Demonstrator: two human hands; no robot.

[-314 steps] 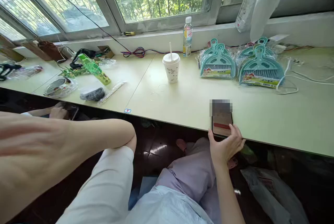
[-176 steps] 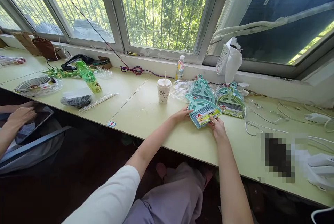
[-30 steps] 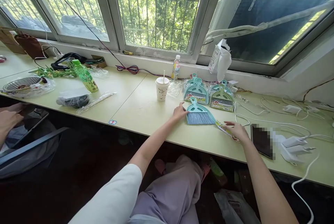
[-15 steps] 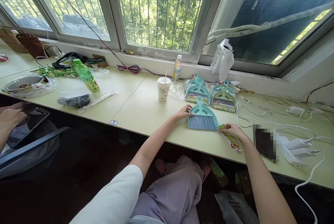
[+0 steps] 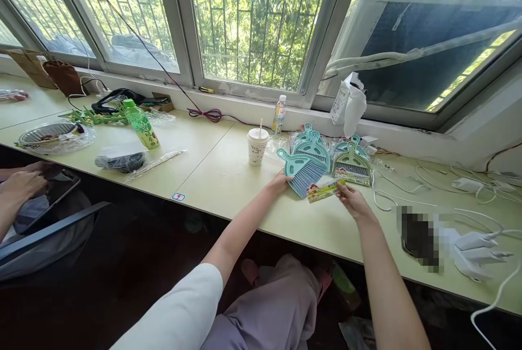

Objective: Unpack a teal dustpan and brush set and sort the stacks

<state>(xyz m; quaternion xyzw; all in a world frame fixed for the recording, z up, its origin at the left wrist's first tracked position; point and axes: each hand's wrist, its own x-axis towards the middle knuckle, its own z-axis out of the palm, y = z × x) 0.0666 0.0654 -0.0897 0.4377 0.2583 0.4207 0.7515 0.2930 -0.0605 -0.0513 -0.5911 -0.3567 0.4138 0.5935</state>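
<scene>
My left hand [image 5: 281,182] grips the left edge of a teal mini dustpan and brush set [image 5: 304,173], tilted with its handle to the upper left and its grey bristles toward me. In my right hand [image 5: 351,200] a printed cardboard label [image 5: 322,191] is pinched at its right end, its other end close by the bristles. Behind stand more teal dustpan sets [image 5: 313,144] with plastic wrap about them, and a green dustpan set [image 5: 351,162] with a card along its bottom is to the right.
A white cup with a straw [image 5: 258,146] and a small bottle [image 5: 279,114] stand left of the sets. A phone [image 5: 420,238], white chargers [image 5: 473,252] and cables lie right. A green bottle [image 5: 141,124] and wrapped items are left; another person's hands [image 5: 22,187] are at far left.
The dustpan set has turned, its handle swinging to the left, and it is lifted. My right hand has brought the label up and left, turning it in front of the bristles.
</scene>
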